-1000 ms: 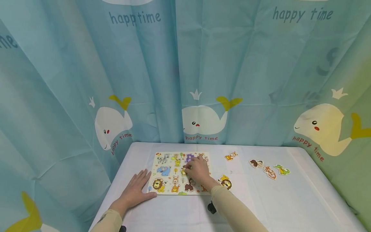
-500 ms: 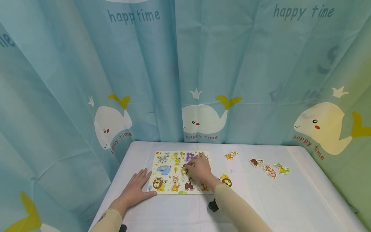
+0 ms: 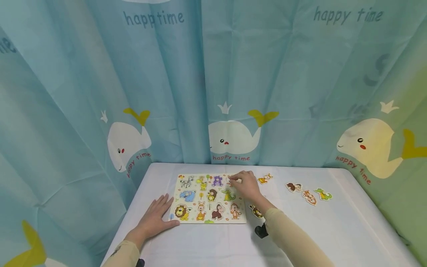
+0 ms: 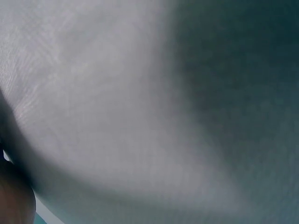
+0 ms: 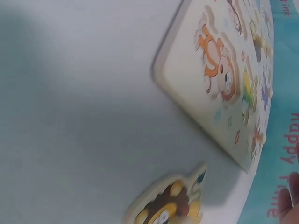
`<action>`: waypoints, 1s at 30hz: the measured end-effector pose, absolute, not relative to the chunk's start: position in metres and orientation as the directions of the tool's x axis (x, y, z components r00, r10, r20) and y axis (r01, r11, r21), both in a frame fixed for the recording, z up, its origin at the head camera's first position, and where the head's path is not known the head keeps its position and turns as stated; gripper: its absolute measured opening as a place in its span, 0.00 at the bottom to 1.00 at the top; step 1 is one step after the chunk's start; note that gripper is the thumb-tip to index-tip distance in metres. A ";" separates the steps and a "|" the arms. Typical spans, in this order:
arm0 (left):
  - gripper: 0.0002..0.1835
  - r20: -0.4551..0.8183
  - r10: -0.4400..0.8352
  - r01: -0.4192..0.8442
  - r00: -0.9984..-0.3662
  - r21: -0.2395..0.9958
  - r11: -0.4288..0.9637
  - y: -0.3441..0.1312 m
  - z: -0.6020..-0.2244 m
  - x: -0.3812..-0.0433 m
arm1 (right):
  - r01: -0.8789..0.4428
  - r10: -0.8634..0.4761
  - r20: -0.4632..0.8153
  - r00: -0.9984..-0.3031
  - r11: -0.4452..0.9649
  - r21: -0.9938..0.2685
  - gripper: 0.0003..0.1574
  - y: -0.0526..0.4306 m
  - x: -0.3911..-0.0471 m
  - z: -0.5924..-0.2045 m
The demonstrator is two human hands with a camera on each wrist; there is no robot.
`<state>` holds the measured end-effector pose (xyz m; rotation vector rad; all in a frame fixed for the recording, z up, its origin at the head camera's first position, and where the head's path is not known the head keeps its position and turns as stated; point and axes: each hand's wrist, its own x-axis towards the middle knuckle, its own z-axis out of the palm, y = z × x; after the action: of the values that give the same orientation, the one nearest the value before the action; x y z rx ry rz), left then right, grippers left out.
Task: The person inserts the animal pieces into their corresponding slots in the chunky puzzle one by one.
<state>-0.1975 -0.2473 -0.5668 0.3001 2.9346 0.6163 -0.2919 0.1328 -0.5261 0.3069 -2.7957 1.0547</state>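
Note:
A flat animal puzzle board (image 3: pixel 207 221) lies on the table with rows of animal pictures, among them a hedgehog (image 3: pixel 211 195) in the middle row. My left hand (image 3: pixel 155 218) rests flat at the board's left edge, fingers straight. Over the board's upper right corner hovers my right hand (image 3: pixel 247 185), its fingers loosely bent and covering part of the animal there. In the right wrist view the fingertips (image 5: pixel 292 200) appear apart from the board, with nothing seen between them. A lion piece (image 3: pixel 256 211) lies beside the board, partly hidden by the right forearm.
Right of the board lie a kangaroo piece (image 3: pixel 265 178), a brown gorilla piece (image 3: pixel 293 187), an orange animal piece (image 3: pixel 309 197) and a green crocodile piece (image 3: pixel 323 194). A blue whale-print curtain (image 3: pixel 287 92) hangs behind the white table (image 3: pixel 333 230). The left wrist view is mostly blurred cloth.
My right hand has moved from the hedgehog in the board's middle to its upper right corner, uncovering the hedgehog, crocodile and lower right monkey. The left hand has stayed in place.

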 end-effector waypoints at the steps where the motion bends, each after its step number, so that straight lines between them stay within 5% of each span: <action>1: 0.59 -0.084 0.219 0.165 -0.972 0.415 0.895 -0.247 -0.566 -0.197 | -0.239 -0.140 0.202 -0.969 0.733 -0.637 0.09 0.135 -0.291 -0.526; 30: 0.60 -0.087 0.232 0.175 -0.969 0.421 0.890 -0.246 -0.561 -0.195 | -0.049 0.092 0.230 -0.969 0.840 -0.541 0.17 0.305 -0.261 -0.529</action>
<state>-0.1952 -0.2459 -0.5611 0.3165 2.9225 0.6321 -0.2612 0.3049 -0.5295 -0.0329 -2.7725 0.8241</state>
